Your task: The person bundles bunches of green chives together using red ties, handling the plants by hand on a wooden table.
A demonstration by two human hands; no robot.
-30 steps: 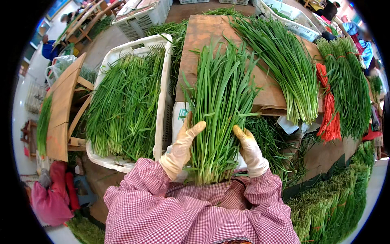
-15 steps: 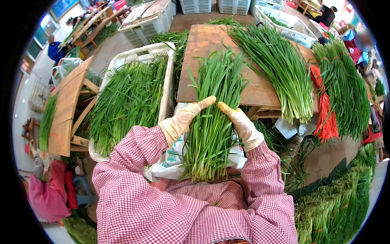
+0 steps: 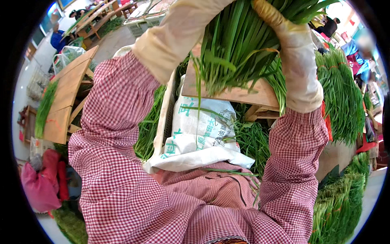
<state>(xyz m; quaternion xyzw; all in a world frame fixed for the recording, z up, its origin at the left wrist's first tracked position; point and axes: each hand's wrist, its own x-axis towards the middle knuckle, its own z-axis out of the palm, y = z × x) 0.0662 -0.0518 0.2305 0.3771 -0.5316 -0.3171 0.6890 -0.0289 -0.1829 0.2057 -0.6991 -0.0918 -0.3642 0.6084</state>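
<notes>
My two gloved hands hold a thick bunch of green garlic chives (image 3: 239, 44) up high, close to the camera, above the wooden board (image 3: 227, 94). My left hand (image 3: 183, 28) is on its left side, its fingers partly cut off by the top edge. My right hand (image 3: 294, 44) grips the right side, the yellowed thumb lying across the leaves. Loose blades dangle from the bunch's lower end. Below it, a white printed sack (image 3: 203, 130) lies over my lap, with a few stray blades on it. More chives (image 3: 277, 83) lie on the board behind my right wrist.
A white crate (image 3: 161, 122) of chives stands left of the sack, largely behind my left sleeve. At right hang tied chive bundles (image 3: 339, 93) beside red ties (image 3: 327, 122). More bundles (image 3: 339, 203) are stacked lower right. Another wooden board (image 3: 71, 97) stands at left. People work in the background.
Both hands have lifted the chive bunch from over my lap, up and forward toward the camera. The sack beneath it has come into view.
</notes>
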